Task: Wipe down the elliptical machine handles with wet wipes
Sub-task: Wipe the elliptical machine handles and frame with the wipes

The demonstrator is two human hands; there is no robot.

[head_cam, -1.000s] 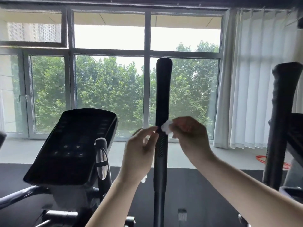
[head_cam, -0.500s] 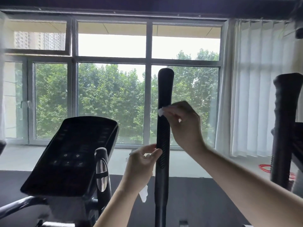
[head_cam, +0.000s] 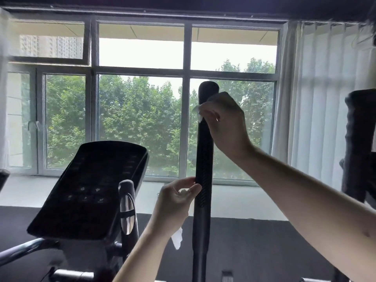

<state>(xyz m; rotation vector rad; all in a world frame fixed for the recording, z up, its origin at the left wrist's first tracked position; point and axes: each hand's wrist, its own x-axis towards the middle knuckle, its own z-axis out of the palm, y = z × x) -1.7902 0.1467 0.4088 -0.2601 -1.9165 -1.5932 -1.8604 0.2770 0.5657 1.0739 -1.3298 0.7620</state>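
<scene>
Gripping the upright black handle (head_cam: 204, 159) just below its rounded top, the right hand (head_cam: 225, 123) has its fingers curled round the bar with a white wet wipe (head_cam: 197, 111) pressed between palm and bar; a crumpled corner of the wipe sticks out on the handle's left side. Lower on the handle, at its ribbed section, the left hand (head_cam: 175, 202) sits against the handle's left side, thumb and forefinger tips touching the ribbing, the other fingers curled. White material shows inside that curl, and a second wipe (head_cam: 177, 239) hangs as a strip below the palm, just left of the handle and clear of it. Whether the strip and the white in the curl are one piece: cannot tell. Handle stands near vertical, its lower end running out of frame at the bottom. Left of the handle: dark console (head_cam: 91, 190), tilted back, with faint button marks, and a short fixed grip (head_cam: 127, 210) with a chrome plate beside it. Behind the handle: large window (head_cam: 140, 123), green trees outside. Right of the handle: white curtain (head_cam: 317, 98), then another black handle (head_cam: 358, 139), partly cut off at the frame edge.
</scene>
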